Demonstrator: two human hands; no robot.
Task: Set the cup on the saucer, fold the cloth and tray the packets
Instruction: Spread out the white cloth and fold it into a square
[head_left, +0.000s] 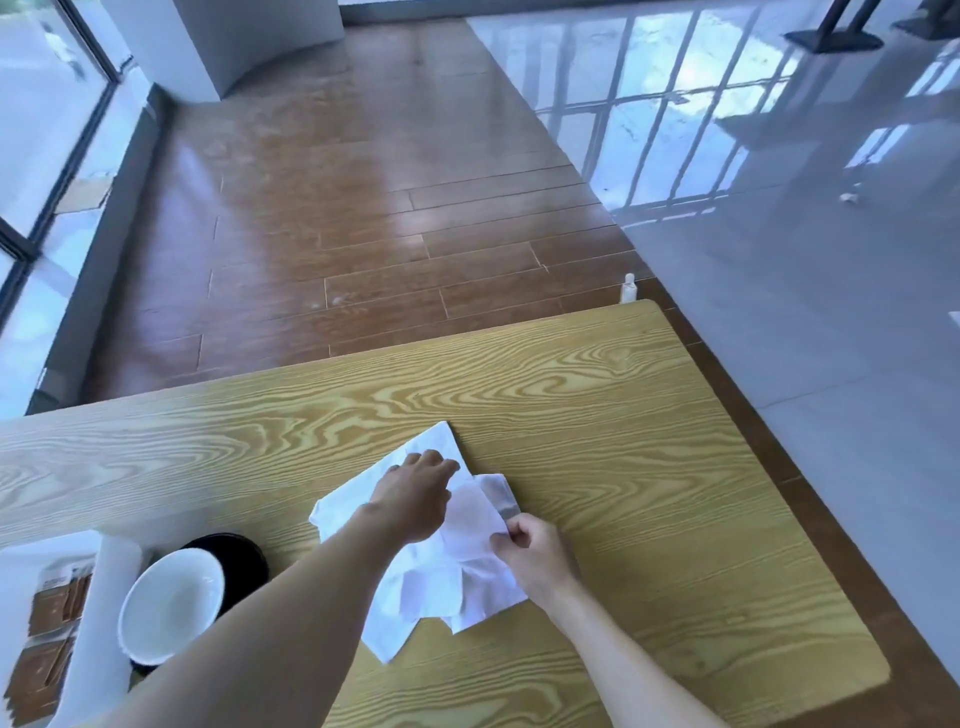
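A white cloth (447, 577) lies crumpled on the wooden table (623, 426), partly doubled over. My left hand (415, 493) presses flat on its far part, fingers spread toward the far corner. At the right edge my right hand (535, 556) pinches a lifted flap of the cloth. A white cup (171, 603) sits on a black saucer (244, 551) at the left, partly hidden by my left forearm. Brown packets (52, 613) lie in a white tray (111, 587) at the far left edge of view.
The table's far edge and right corner border a wooden floor (363, 182) and a glossy tiled floor (779, 260). A small white bottle (628, 288) stands on the floor just past the far right corner.
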